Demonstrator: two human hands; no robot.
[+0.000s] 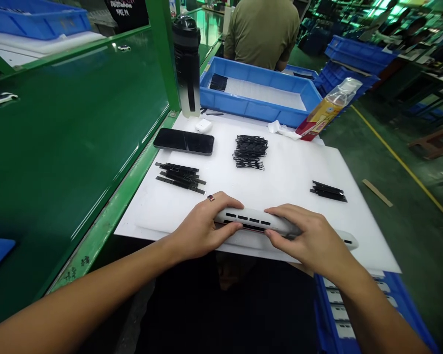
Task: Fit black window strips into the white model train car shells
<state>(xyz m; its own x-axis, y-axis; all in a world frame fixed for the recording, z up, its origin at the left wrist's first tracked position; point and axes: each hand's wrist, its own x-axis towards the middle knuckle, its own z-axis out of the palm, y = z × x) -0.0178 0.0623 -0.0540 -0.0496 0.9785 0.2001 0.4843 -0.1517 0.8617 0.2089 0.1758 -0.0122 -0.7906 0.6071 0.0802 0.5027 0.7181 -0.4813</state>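
Our left hand [203, 228] and right hand [310, 237] grip, fingers closed, a white slotted plastic bar [251, 220] at 6 o'clock on the white surface [291, 196]; black slotted frames [250, 151] at 12 o'clock, blue crate [251, 109] beyond.

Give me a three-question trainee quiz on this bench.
1. True or false: the left hand and right hand both hold the white slotted bar.
2. Short answer: what dark flat thing lies beside the small white case?
3. Multiple choice: the black strips lie on: A) the white board; B) the floor; C) a chair.

Key: 1 true; 2 phone; 3 A.
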